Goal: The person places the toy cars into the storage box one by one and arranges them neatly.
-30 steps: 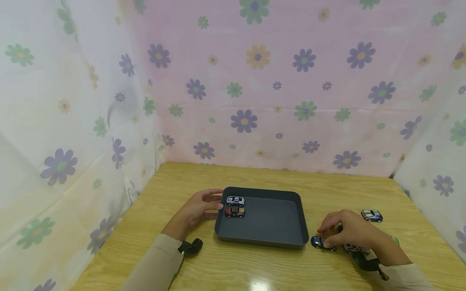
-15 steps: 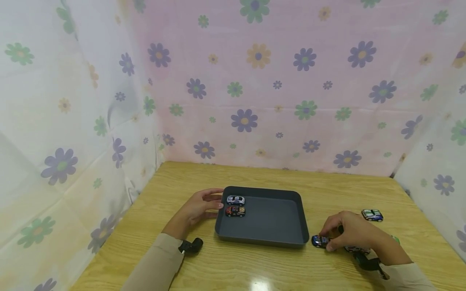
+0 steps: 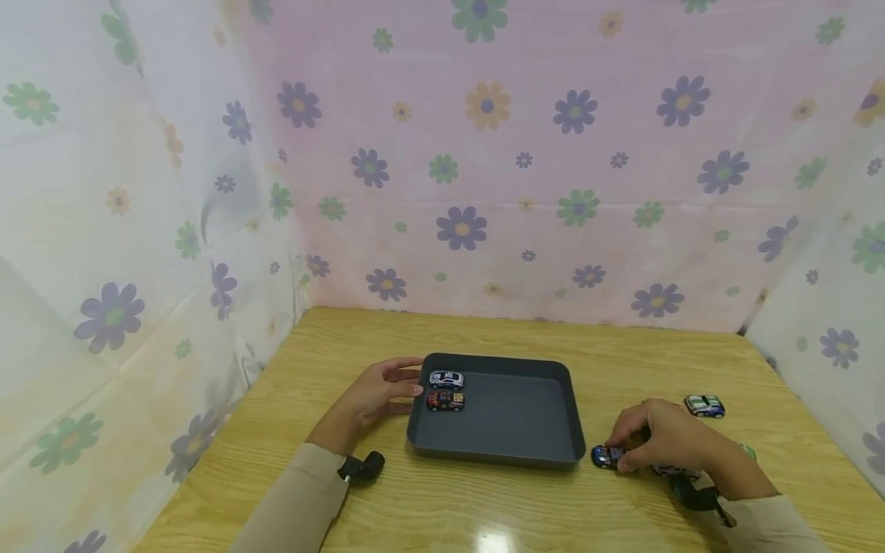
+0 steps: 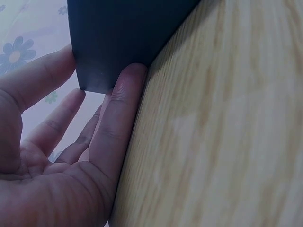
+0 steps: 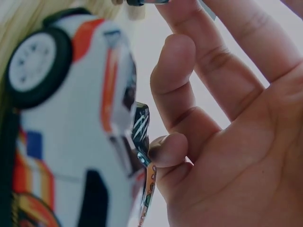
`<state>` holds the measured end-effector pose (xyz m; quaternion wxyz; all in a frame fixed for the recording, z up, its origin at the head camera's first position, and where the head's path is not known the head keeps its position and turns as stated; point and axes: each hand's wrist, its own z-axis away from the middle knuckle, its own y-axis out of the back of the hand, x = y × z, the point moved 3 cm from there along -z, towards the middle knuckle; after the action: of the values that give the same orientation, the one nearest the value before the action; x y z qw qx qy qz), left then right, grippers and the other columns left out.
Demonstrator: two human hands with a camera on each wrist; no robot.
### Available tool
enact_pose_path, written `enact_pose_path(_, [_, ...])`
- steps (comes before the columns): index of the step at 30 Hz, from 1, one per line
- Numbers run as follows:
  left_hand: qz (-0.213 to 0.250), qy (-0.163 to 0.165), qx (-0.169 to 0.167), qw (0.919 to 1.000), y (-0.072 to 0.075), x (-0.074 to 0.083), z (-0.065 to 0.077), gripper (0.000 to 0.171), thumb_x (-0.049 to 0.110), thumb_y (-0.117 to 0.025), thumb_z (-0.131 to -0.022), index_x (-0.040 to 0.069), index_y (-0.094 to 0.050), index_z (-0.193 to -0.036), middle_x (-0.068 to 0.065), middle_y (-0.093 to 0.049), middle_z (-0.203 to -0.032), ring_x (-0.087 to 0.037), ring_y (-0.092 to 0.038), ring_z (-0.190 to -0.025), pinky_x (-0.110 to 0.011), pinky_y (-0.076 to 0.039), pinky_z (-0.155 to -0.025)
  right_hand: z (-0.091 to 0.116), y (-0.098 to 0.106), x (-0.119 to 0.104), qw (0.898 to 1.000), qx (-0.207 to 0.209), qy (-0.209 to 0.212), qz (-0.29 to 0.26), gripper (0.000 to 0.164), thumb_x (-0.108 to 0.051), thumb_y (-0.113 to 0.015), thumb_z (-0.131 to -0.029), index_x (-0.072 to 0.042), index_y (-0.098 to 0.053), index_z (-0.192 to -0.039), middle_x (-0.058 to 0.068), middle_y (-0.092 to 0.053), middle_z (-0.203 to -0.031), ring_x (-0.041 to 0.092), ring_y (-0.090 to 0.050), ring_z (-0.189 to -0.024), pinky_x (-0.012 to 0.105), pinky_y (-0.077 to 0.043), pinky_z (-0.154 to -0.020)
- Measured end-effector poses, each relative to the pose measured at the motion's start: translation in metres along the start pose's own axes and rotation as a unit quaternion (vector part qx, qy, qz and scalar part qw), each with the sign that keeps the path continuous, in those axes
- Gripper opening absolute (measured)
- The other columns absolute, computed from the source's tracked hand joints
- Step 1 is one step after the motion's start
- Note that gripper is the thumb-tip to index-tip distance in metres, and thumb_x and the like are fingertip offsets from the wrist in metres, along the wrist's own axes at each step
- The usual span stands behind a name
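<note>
A dark grey rectangular tray (image 3: 515, 415) lies on the table. Inside, along its left end, a white toy car (image 3: 446, 380) sits beside a red and black one (image 3: 445, 401). My left hand (image 3: 376, 393) touches the tray's left end, its fingers loosely extended against the outer wall (image 4: 106, 52). Right of the tray, my right hand (image 3: 667, 442) pinches a dark blue toy car (image 3: 605, 457) between thumb and fingers, low over the table. The fingers cover that car's right end.
Beyond the right hand stands a white, green and blue toy car (image 3: 704, 405). A green one (image 3: 749, 452) shows partly behind the wrist. Close to the right wrist camera is a white car with orange markings (image 5: 71, 104). Flowered cloth (image 3: 463, 153) encloses the wooden table (image 3: 429, 507).
The right thumb and fingers have come together on the blue car, which has hardly moved. The left hand and the tray stay as they were.
</note>
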<state>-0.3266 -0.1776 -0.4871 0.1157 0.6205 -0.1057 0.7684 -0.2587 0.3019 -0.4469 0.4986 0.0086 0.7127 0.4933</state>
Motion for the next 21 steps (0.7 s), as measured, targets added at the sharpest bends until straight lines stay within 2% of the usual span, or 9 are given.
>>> enact_pose_path(8, [0.0,0.003,0.002,1.0,-0.0024,0.003,0.0014,0.066,0.007,-0.079,-0.091,0.015,-0.053,-0.151,-0.021,-0.05,-0.154,-0.027,-0.067,-0.118,-0.051,-0.061,-0.092,-0.0001,0.0017,-0.0003,1.0,0.005,0.002,-0.003,0.024,-0.031,-0.087,-0.084,-0.023,-0.083,-0.105,-0.007,-0.078,-0.102,0.009,-0.07,-0.093,0.028,-0.059,-0.076])
enact_pose_path(16, [0.009,-0.004,0.008,0.9999,0.0016,0.0057,-0.0018,0.066,0.006,-0.079,-0.092,0.015,-0.052,-0.151,-0.022,-0.05,-0.154,-0.029,-0.064,-0.123,-0.051,-0.06,-0.095,-0.0059,0.006,-0.0002,0.999,0.019,-0.013,0.024,0.022,-0.035,-0.087,-0.084,-0.028,-0.083,-0.104,-0.012,-0.077,-0.102,0.007,-0.068,-0.095,0.027,-0.058,-0.078])
enact_pose_path(21, [0.01,0.005,0.009,0.9999,-0.0013,0.0003,-0.0006,0.066,0.006,-0.079,-0.091,0.015,-0.054,-0.15,-0.021,-0.052,-0.152,-0.03,-0.063,-0.124,-0.051,-0.061,-0.094,-0.0012,0.0026,0.0011,1.0,0.018,-0.011,0.006,0.023,-0.033,-0.087,-0.084,-0.025,-0.083,-0.105,-0.009,-0.077,-0.102,0.008,-0.069,-0.094,0.028,-0.058,-0.076])
